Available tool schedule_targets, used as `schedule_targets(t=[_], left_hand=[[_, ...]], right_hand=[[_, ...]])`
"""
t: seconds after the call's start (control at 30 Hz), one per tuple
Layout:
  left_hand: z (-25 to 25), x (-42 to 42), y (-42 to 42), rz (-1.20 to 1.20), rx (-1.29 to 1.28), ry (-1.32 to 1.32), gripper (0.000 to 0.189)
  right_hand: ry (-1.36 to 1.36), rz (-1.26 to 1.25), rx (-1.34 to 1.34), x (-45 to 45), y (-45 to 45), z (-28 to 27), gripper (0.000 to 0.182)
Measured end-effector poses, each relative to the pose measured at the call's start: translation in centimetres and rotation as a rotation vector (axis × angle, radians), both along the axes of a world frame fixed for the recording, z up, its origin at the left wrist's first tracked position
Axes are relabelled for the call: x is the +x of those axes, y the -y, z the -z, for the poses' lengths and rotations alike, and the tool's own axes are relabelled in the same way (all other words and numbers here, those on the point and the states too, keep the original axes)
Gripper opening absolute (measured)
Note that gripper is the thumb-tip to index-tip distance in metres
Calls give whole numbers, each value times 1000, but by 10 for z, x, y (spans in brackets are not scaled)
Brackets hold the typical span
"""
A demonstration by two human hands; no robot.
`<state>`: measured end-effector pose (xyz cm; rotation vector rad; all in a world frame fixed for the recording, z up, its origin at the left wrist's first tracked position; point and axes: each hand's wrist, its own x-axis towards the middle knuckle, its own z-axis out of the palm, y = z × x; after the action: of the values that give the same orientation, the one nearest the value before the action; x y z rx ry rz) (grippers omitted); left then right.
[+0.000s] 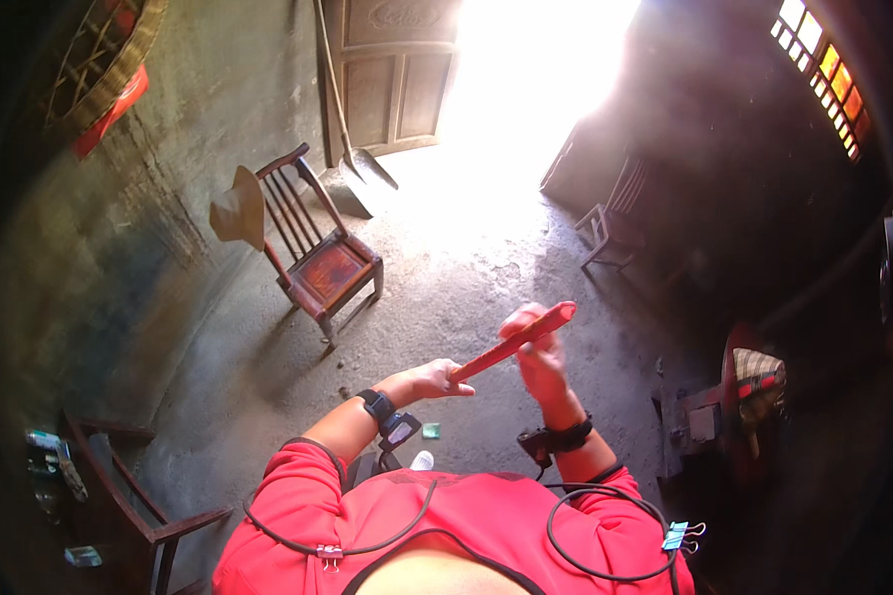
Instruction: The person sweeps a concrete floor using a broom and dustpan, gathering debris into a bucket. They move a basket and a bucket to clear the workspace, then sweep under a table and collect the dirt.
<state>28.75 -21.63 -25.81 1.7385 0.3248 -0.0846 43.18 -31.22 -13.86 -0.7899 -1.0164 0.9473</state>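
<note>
A red stick-like object [510, 346], perhaps a tool handle, slants upward to the right in front of my chest. My left hand [440, 378] is closed round its lower left end, thumb along the underside. Near the upper right end, my right hand [539, 349] is raised against the stick; it is partly blurred and partly behind it, so whether its fingers grip cannot be told. Each wrist bears a black strap with a small device.
A wooden chair [331, 271] with a hat [242, 208] on its back stands ahead left. A shovel [365, 175] leans by the wooden door [391, 82]. Another chair [614, 227] is ahead right. Dark wooden furniture [152, 532] stands at lower left. Cables loop over both sleeves.
</note>
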Motion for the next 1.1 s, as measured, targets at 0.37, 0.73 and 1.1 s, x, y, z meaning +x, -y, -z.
schedule_targets(t=[0.37, 0.73, 1.1], left_hand=[[34, 81, -312, -378, -212, 44, 38], [55, 177, -627, -920, -157, 162, 7], [-146, 441, -735, 191, 203, 613, 19]], right_hand=[[272, 334, -284, 164, -169, 49, 11], [388, 757, -268, 418, -355, 40, 16], [280, 713, -299, 653, -647, 49, 17]])
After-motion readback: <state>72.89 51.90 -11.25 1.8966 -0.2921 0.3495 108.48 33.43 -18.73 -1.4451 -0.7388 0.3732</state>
